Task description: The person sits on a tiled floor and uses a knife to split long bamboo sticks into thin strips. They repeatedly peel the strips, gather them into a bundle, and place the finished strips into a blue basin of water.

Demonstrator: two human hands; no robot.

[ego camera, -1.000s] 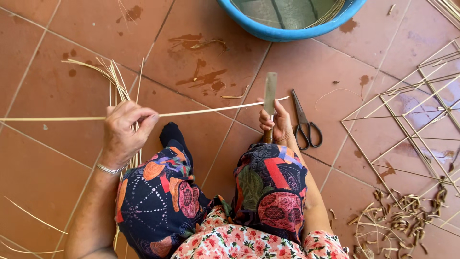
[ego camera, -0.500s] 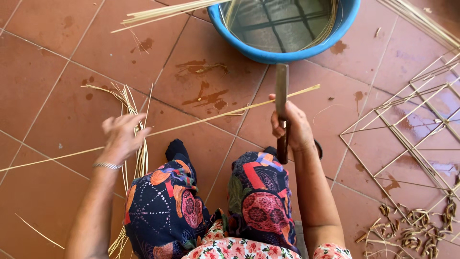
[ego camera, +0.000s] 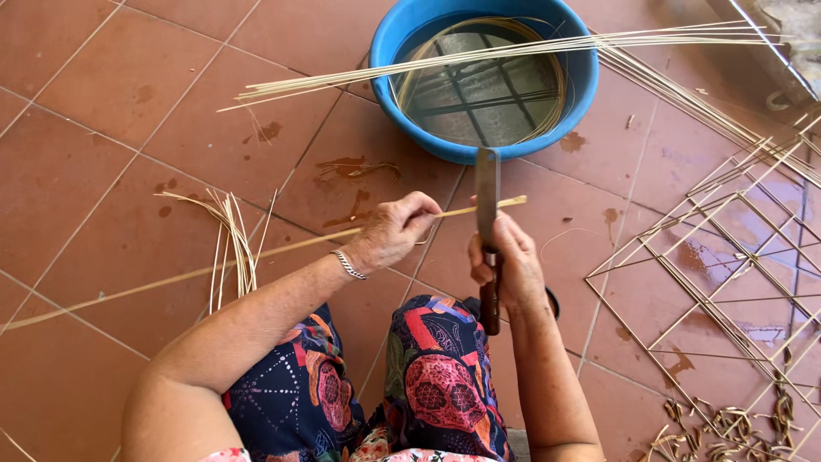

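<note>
Gripping a long pale bamboo strip (ego camera: pixel 256 257), the left hand (ego camera: pixel 393 231) closes fingers and thumb around it near its right end; the strip runs from there low and leftward across the floor (ego camera: pixel 103 111), its short free tip reaching just past the blade.

Right hand (ego camera: pixel 505 265): fist shut around the dark handle of a knife (ego camera: pixel 487 201), blade upright, flat and narrow, standing across the strip close to its tip. Whether the edge has bitten into the strip cannot be told from this view.

Step in hand, as judged: splitting or shaving the strip at its end, blade set against it and the left hand steadying. Next move calls for a firm hold just behind the blade, the edge kept in line with the grain, and fingers kept clear of its path.

Nearby, left of the knees: loose bundle of thin slivers (ego camera: pixel 231 231) fanned on the tiles.

Ahead: blue basin (ego camera: pixel 581 77) holding water and coiled strips, a sheaf of long strips (ego camera: pixel 513 51) lying across its rim.

Right: open lattice of strips (ego camera: pixel 718 257) flat on the floor; curled shavings (ego camera: pixel 727 423) near the lower corner.

Below: patterned trousers (ego camera: pixel 428 376), knees drawn up.
</note>
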